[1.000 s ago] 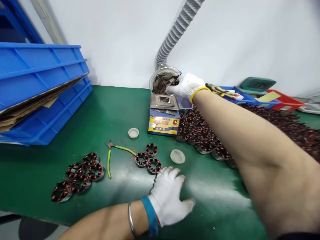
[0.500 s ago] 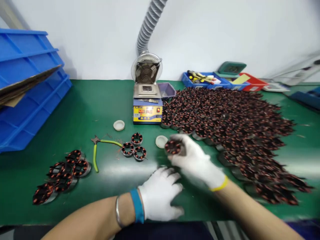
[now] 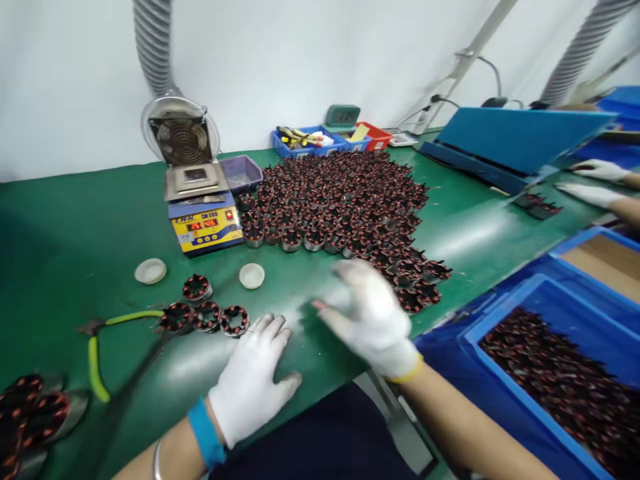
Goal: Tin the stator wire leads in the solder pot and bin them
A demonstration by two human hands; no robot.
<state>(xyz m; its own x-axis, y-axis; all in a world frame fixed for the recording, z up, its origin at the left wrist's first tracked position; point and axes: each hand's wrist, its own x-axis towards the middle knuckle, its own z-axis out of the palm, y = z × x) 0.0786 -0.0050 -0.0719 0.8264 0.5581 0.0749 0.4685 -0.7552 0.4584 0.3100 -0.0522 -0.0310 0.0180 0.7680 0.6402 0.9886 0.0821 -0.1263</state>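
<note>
My left hand (image 3: 253,380), in a white glove, lies flat on the green table with its fingers stretched out and thumb apart. Its fingertips are close to a wound motor stator (image 3: 235,321), which sits in a small group with other stators (image 3: 196,287). My right hand (image 3: 370,317), also gloved and a little blurred, is over the table with thumb and fingers apart and nothing between them. Just beyond it spreads a large mass of stators (image 3: 335,207) with copper windings and black frames. Green-handled cutters (image 3: 97,360) lie opened at the left.
A solder pot (image 3: 205,223) stands behind two small white dishes (image 3: 151,271). A purple tray (image 3: 241,173) and a blue tool bin (image 3: 303,141) are farther back. At right, a blue crate (image 3: 530,373) holds many stators; another person's gloved hands (image 3: 593,193) rest beyond.
The view has swung right. My right hand has let go of the stator it held, which now appears with the small group, and has moved toward the large mass. My left hand stays flat.
</note>
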